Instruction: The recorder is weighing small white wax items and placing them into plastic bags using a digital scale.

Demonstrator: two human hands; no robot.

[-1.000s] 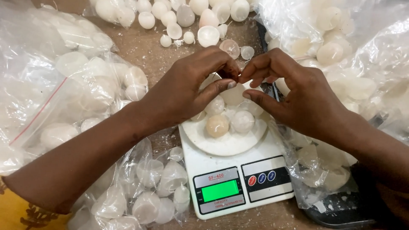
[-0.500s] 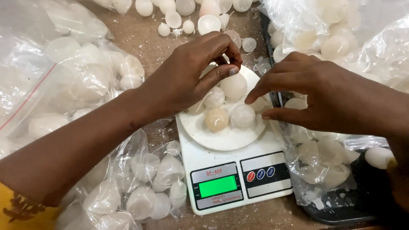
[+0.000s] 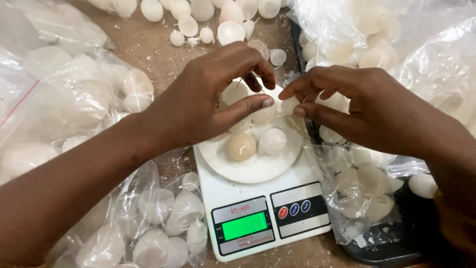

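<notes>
A white kitchen scale (image 3: pixel 258 208) with a green lit display stands on the wooden table. Its round white platter (image 3: pixel 248 171) carries several pale round shells, among them a yellowish one (image 3: pixel 242 146) and a whitish one (image 3: pixel 273 140). My left hand (image 3: pixel 208 99) hovers over the platter's far side, thumb and fingers pinched on a white shell (image 3: pixel 265 111). My right hand (image 3: pixel 357 106) comes in from the right, its fingertips pinching a small white shell (image 3: pixel 289 104) right beside the left thumb.
Clear plastic bags of white shells lie at the left (image 3: pixel 74 99), front left (image 3: pixel 148 223), top right (image 3: pixel 386 39) and right of the scale (image 3: pixel 362 183). Loose half shells (image 3: pixel 208 20) are scattered at the table's far edge. A dark tray (image 3: pixel 396 238) sits at lower right.
Both hands have come together again over the far side of the platter. My right hand moved left and now pinches a small shell next to the left thumb.
</notes>
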